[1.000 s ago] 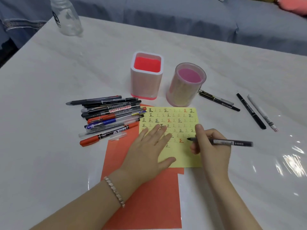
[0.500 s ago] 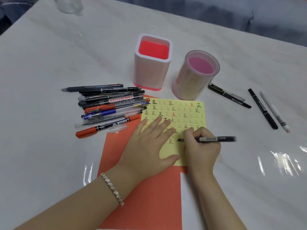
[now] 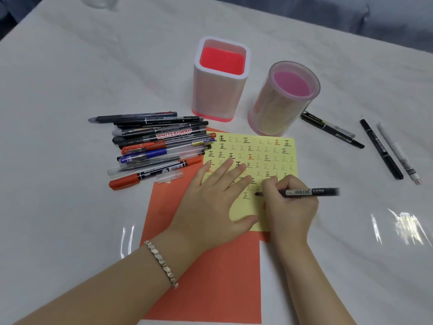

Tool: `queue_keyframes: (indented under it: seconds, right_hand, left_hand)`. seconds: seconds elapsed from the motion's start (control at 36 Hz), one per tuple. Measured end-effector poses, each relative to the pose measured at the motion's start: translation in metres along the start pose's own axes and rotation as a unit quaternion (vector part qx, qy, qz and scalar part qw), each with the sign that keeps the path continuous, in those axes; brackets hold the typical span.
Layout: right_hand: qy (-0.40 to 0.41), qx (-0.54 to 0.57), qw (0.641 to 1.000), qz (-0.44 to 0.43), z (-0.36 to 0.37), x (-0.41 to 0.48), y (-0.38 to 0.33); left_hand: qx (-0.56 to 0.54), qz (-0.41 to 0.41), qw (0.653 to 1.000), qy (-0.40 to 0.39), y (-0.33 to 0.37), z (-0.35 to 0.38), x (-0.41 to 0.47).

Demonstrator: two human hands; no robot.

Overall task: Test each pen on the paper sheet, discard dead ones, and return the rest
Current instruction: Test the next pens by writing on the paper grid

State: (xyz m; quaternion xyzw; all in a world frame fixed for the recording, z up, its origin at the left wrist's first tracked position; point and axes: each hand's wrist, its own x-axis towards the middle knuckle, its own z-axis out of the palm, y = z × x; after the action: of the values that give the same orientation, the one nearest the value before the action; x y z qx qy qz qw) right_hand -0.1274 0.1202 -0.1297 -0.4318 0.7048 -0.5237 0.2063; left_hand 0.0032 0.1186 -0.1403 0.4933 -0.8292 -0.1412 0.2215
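We note: right hand [image 3: 290, 207] grips black barcode-labelled pen [image 3: 311, 191], tip on yellow paper sheet [image 3: 269, 148]; left hand [image 3: 210, 202] presses sheet flat. Loose pen pile [image 3: 154, 148] toward left edge of white marble table [image 3: 70, 207].

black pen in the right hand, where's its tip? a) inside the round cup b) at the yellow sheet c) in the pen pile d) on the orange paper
b: the right hand grips the black pen with its tip at the yellow sheet, beside the flat left hand.
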Motion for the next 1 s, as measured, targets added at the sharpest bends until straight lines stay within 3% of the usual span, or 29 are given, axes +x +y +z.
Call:
queue_keyframes:
  seconds: [1.0]
  right_hand:
    - [0.004, -0.014, 1.000, 0.009, -0.0017, -0.0011, -0.0014]
  left_hand:
    - [0.003, -0.001, 1.000, 0.000, -0.0006, 0.0012, -0.0002]
